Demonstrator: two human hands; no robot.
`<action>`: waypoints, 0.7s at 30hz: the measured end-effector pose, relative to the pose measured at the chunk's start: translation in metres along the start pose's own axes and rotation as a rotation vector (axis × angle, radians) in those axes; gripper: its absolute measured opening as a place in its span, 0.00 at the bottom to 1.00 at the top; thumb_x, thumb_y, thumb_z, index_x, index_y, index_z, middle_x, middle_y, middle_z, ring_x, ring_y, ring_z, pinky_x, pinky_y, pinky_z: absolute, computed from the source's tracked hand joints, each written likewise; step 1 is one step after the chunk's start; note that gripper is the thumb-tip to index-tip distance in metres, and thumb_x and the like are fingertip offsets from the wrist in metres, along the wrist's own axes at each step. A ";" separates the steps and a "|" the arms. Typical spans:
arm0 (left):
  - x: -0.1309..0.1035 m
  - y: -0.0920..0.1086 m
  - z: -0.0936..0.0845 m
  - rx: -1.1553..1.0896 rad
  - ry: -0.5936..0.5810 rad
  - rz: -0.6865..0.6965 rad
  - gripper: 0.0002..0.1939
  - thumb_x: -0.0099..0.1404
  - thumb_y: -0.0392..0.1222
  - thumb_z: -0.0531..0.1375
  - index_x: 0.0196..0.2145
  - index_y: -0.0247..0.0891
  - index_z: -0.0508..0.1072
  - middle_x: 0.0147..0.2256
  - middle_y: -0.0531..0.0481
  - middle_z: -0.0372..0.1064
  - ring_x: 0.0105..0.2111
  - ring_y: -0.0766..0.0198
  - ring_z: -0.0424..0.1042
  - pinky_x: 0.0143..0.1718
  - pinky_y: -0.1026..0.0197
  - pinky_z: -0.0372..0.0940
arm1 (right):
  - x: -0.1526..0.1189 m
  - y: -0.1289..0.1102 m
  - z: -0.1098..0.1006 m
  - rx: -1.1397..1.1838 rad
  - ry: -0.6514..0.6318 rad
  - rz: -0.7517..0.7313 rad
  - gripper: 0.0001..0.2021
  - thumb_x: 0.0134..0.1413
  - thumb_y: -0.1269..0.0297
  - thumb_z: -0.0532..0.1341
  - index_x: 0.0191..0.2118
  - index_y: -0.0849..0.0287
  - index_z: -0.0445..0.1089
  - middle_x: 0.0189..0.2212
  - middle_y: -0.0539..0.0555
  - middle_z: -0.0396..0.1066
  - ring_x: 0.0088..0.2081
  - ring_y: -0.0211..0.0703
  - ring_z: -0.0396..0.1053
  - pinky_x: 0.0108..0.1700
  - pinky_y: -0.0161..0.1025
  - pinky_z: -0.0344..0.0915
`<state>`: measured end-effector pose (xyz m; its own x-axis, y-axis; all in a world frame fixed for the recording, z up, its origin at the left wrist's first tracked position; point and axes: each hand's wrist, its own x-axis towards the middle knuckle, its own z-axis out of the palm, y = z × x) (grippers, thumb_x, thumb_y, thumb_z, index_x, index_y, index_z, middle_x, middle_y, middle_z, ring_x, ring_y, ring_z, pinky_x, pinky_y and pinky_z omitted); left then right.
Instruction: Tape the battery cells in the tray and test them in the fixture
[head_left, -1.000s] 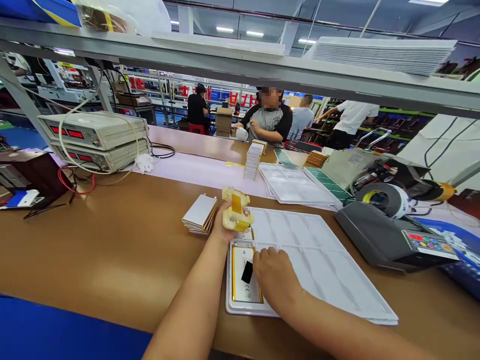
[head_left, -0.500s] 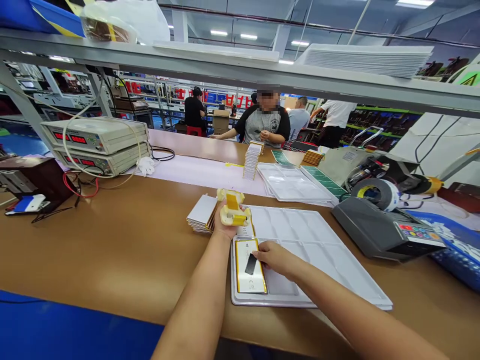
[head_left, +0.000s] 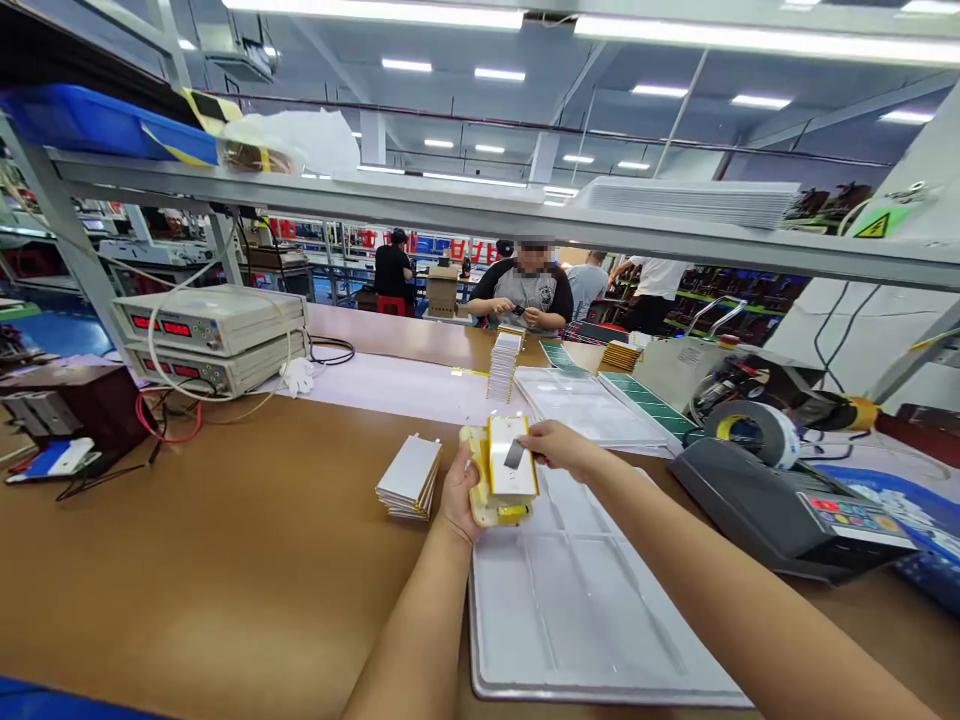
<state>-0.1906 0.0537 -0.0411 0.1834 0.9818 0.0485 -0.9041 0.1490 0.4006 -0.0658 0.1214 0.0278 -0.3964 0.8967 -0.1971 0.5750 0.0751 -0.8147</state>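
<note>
My left hand (head_left: 459,492) is closed round a cream-yellow fixture (head_left: 478,500), gripping it from its left side. A white battery pouch with gold edges (head_left: 517,472) lies over the fixture, with a small dark strip (head_left: 514,453) on its face. The fingers of my right hand (head_left: 551,443) pinch the pouch at its upper right edge. Beneath both hands is a white compartment tray (head_left: 585,610). Left of my left hand stands a stack of white pouches (head_left: 410,472) on the brown table.
Two stacked meters (head_left: 217,335) with cables stand at the left. A grey tape dispenser (head_left: 780,500) is at the right, near a blue basket (head_left: 937,560). Another pouch stack (head_left: 504,365) stands beyond the hands. A person (head_left: 529,290) sits opposite, under the overhead shelf.
The pouch has left the tray and is now at the fixture, held by my right hand. The view has tilted upward. The person opposite has brought both hands together.
</note>
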 end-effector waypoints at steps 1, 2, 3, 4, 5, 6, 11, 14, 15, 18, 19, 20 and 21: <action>0.000 0.001 0.000 0.003 0.013 -0.008 0.22 0.57 0.51 0.52 0.46 0.36 0.65 0.34 0.45 0.71 0.37 0.54 0.70 0.38 0.52 0.62 | 0.001 -0.002 0.007 -0.089 -0.011 -0.007 0.11 0.48 0.60 0.56 0.23 0.62 0.62 0.15 0.47 0.60 0.18 0.31 0.55 0.22 0.31 0.50; 0.000 0.001 0.000 0.004 0.024 -0.010 0.22 0.57 0.52 0.52 0.46 0.36 0.65 0.34 0.45 0.71 0.36 0.54 0.70 0.38 0.51 0.62 | 0.001 -0.002 0.011 -0.197 0.003 -0.020 0.13 0.48 0.56 0.55 0.24 0.62 0.62 0.17 0.49 0.63 0.19 0.32 0.58 0.23 0.32 0.51; -0.001 0.002 0.000 0.004 0.029 -0.005 0.23 0.57 0.53 0.52 0.46 0.37 0.65 0.33 0.45 0.71 0.36 0.54 0.70 0.38 0.51 0.62 | 0.000 -0.002 0.013 -0.319 0.037 -0.030 0.15 0.48 0.52 0.55 0.25 0.61 0.63 0.20 0.51 0.66 0.22 0.35 0.61 0.24 0.32 0.53; -0.001 0.003 0.001 0.003 0.025 0.002 0.23 0.57 0.54 0.52 0.46 0.37 0.65 0.34 0.45 0.71 0.35 0.54 0.70 0.37 0.51 0.63 | -0.002 0.000 0.013 -0.441 0.083 -0.031 0.18 0.48 0.49 0.53 0.27 0.61 0.64 0.24 0.54 0.69 0.25 0.39 0.64 0.26 0.34 0.55; -0.001 0.004 0.001 0.004 0.014 0.011 0.24 0.56 0.55 0.52 0.46 0.38 0.65 0.34 0.45 0.71 0.35 0.54 0.70 0.37 0.51 0.63 | -0.003 0.002 0.010 -0.556 0.136 -0.019 0.21 0.49 0.45 0.51 0.29 0.60 0.65 0.27 0.56 0.70 0.29 0.43 0.66 0.27 0.35 0.56; -0.001 0.005 0.002 0.008 -0.002 0.023 0.25 0.56 0.56 0.51 0.46 0.38 0.64 0.35 0.45 0.70 0.35 0.54 0.70 0.36 0.51 0.63 | -0.005 0.005 0.005 -0.655 0.190 -0.002 0.23 0.50 0.44 0.47 0.31 0.60 0.66 0.31 0.58 0.70 0.33 0.46 0.67 0.29 0.37 0.57; 0.000 0.013 0.010 0.145 0.113 0.138 0.25 0.53 0.59 0.54 0.41 0.37 0.67 0.31 0.45 0.68 0.29 0.59 0.69 0.30 0.56 0.64 | -0.003 0.026 -0.008 -0.942 0.252 0.001 0.16 0.57 0.57 0.45 0.37 0.59 0.66 0.36 0.59 0.70 0.39 0.49 0.67 0.33 0.39 0.59; 0.000 0.016 0.017 0.326 0.372 0.251 0.21 0.49 0.56 0.59 0.37 0.39 0.67 0.26 0.51 0.65 0.23 0.67 0.66 0.23 0.64 0.62 | -0.002 0.036 0.007 -1.028 0.171 -0.135 0.11 0.56 0.64 0.48 0.39 0.61 0.65 0.36 0.59 0.70 0.39 0.47 0.67 0.35 0.38 0.59; 0.000 0.017 0.019 0.390 0.445 0.301 0.21 0.48 0.54 0.60 0.37 0.40 0.66 0.25 0.53 0.64 0.22 0.69 0.65 0.22 0.65 0.61 | -0.002 0.038 0.014 -1.037 0.169 -0.172 0.11 0.56 0.65 0.48 0.40 0.62 0.64 0.36 0.60 0.70 0.39 0.47 0.66 0.35 0.38 0.58; -0.001 0.017 0.024 0.541 0.531 0.427 0.22 0.46 0.51 0.63 0.38 0.43 0.65 0.24 0.56 0.61 0.21 0.73 0.63 0.23 0.68 0.61 | -0.005 0.038 0.032 -1.031 0.168 -0.219 0.11 0.55 0.69 0.48 0.40 0.64 0.64 0.36 0.62 0.69 0.40 0.48 0.65 0.38 0.39 0.58; -0.001 0.017 0.024 0.564 0.529 0.438 0.22 0.46 0.51 0.63 0.38 0.44 0.65 0.24 0.56 0.61 0.21 0.73 0.63 0.23 0.68 0.61 | -0.005 0.037 0.036 -1.018 0.159 -0.222 0.11 0.54 0.71 0.48 0.40 0.64 0.64 0.37 0.62 0.69 0.41 0.49 0.65 0.38 0.40 0.58; -0.001 0.018 0.024 0.572 0.524 0.425 0.22 0.46 0.51 0.63 0.38 0.44 0.65 0.24 0.56 0.61 0.20 0.73 0.63 0.23 0.68 0.61 | -0.005 0.036 0.038 -1.000 0.143 -0.214 0.11 0.54 0.72 0.48 0.40 0.64 0.65 0.37 0.63 0.69 0.41 0.49 0.65 0.39 0.41 0.58; -0.001 0.018 0.024 0.566 0.519 0.390 0.22 0.46 0.53 0.62 0.38 0.44 0.64 0.24 0.56 0.62 0.20 0.72 0.63 0.22 0.67 0.61 | -0.004 0.036 0.039 -0.973 0.127 -0.194 0.12 0.53 0.73 0.48 0.40 0.64 0.65 0.38 0.63 0.68 0.42 0.50 0.64 0.40 0.42 0.58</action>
<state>-0.1977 0.0522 -0.0122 -0.4246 0.9007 -0.0922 -0.5123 -0.1550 0.8447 -0.0717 0.1035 -0.0216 -0.4990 0.8666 -0.0020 0.8666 0.4989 -0.0146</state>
